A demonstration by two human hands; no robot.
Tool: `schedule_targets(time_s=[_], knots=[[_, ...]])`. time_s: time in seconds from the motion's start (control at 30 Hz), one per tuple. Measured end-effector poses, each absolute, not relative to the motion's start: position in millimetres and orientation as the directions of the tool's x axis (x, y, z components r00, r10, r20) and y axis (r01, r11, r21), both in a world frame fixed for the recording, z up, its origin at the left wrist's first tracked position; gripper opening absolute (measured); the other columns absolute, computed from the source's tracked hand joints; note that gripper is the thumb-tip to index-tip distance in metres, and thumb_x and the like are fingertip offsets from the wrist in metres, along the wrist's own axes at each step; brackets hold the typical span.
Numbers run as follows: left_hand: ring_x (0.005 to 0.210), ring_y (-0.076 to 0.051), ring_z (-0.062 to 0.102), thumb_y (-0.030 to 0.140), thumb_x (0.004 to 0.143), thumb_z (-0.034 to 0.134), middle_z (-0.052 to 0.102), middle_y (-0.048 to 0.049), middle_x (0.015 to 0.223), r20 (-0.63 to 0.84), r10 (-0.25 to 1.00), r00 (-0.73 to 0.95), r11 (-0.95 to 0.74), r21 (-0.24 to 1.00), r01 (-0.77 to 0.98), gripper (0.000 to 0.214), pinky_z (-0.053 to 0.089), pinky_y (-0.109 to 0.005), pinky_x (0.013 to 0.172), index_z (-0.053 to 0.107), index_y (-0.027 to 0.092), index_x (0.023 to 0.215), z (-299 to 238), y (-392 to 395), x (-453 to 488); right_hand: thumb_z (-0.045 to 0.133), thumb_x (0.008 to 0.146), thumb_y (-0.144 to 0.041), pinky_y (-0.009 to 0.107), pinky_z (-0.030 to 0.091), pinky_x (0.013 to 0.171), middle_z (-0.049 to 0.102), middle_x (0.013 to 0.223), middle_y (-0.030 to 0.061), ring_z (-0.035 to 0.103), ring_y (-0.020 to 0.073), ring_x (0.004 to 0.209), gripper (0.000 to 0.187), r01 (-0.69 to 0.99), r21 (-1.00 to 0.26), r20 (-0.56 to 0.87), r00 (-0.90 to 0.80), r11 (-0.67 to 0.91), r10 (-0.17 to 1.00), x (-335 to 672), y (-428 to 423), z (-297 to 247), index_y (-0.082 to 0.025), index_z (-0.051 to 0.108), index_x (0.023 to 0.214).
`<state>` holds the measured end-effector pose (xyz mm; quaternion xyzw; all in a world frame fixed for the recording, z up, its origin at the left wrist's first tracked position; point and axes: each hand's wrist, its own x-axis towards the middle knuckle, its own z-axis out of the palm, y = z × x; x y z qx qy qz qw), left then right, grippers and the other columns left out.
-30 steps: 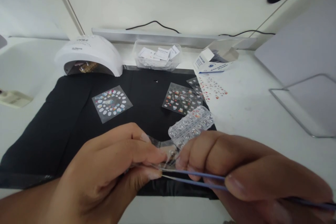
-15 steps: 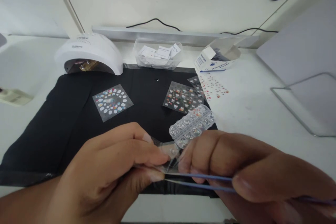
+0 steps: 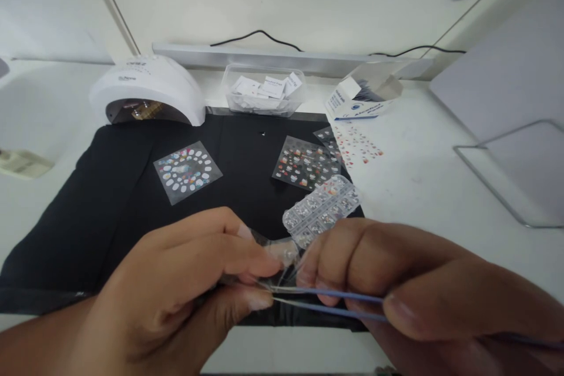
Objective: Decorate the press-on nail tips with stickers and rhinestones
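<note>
My left hand (image 3: 176, 288) is closed, pinching a small clear plastic sticker sheet (image 3: 282, 255) between thumb and fingers. My right hand (image 3: 423, 294) is closed on blue tweezers (image 3: 335, 301), whose tips meet the sheet beside my left fingertips. Both hands hover low over the near edge of a black mat (image 3: 110, 200). Just beyond my fingers lies a clear compartment box of rhinestones (image 3: 321, 211).
On the mat lie two nail sticker sheets (image 3: 187, 170) (image 3: 304, 161), with another sheet (image 3: 359, 144) on the white table. At the back stand a white nail lamp (image 3: 147, 91), a clear tub of paper packets (image 3: 264, 91) and an open box (image 3: 363, 97). A wire stand (image 3: 506, 182) is at right.
Almost nothing: the tweezers' tips shifted slightly against the sheet and the view jittered a little.
</note>
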<state>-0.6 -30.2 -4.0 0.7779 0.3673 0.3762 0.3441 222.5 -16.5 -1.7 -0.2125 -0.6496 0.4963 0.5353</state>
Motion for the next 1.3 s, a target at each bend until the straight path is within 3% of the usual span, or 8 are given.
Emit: schedule_targets(time_s=[0.5,0.77,1.0,1.17,1.3], knots=[[0.075,-0.013,0.07,0.016,0.092,0.064,0.068,-0.002,0.089,0.387,0.814,0.433,-0.525,0.809,0.265,0.01,0.055,-0.017,0.058,0.063,0.021,0.101,-6.3,-28.8,-0.3,0.057,0.092,-0.052,0.04,0.061,0.055,0.058,0.063,0.0036,0.062,0.0202,0.061,0.037,-0.33,-0.874,0.469,-0.373,0.358,0.801,219.1,-13.6,-3.4,-0.024,0.074,0.075],[0.074,-0.012,0.07,0.016,0.091,0.066,0.069,-0.002,0.091,0.363,0.824,0.434,-0.506,0.816,0.279,0.014,0.057,-0.017,0.062,0.064,0.022,0.103,-5.3,-29.5,0.8,0.056,0.09,-0.056,0.037,0.058,0.051,0.056,0.06,0.0032,0.058,0.0186,0.056,0.04,-0.28,-0.848,0.521,-0.292,0.45,0.802,216.5,-14.8,0.4,-0.024,0.072,0.073],[0.072,-0.014,0.071,0.018,0.09,0.067,0.071,-0.0023,0.09,0.361,0.819,0.446,-0.515,0.806,0.293,0.012,0.056,-0.018,0.058,0.065,0.023,0.101,-4.5,-29.0,1.6,0.062,0.086,-0.057,0.04,0.062,0.059,0.061,0.07,0.0046,0.065,0.0211,0.065,0.038,-0.328,-0.884,0.447,-0.378,0.335,0.811,223.7,-17.0,-1.9,-0.022,0.072,0.076],[0.07,-0.015,0.071,0.015,0.089,0.067,0.07,-0.0029,0.087,0.352,0.804,0.478,-0.519,0.809,0.277,0.014,0.057,-0.018,0.056,0.066,0.022,0.101,-2.1,-25.3,0.9,0.053,0.09,-0.06,0.038,0.06,0.061,0.06,0.063,0.0009,0.064,0.0178,0.061,0.041,-0.305,-0.912,0.38,-0.381,0.274,0.843,217.6,-16.2,6.6,-0.027,0.073,0.075],[0.072,-0.014,0.07,0.012,0.09,0.065,0.068,-0.0017,0.085,0.328,0.801,0.5,-0.501,0.826,0.26,0.014,0.057,-0.017,0.058,0.065,0.022,0.1,1.1,-27.2,0.0,0.057,0.087,-0.062,0.038,0.06,0.059,0.059,0.061,0.0021,0.063,0.0183,0.058,0.042,-0.304,-0.914,0.379,-0.401,0.269,0.834,216.4,-12.3,6.7,-0.026,0.071,0.07]])
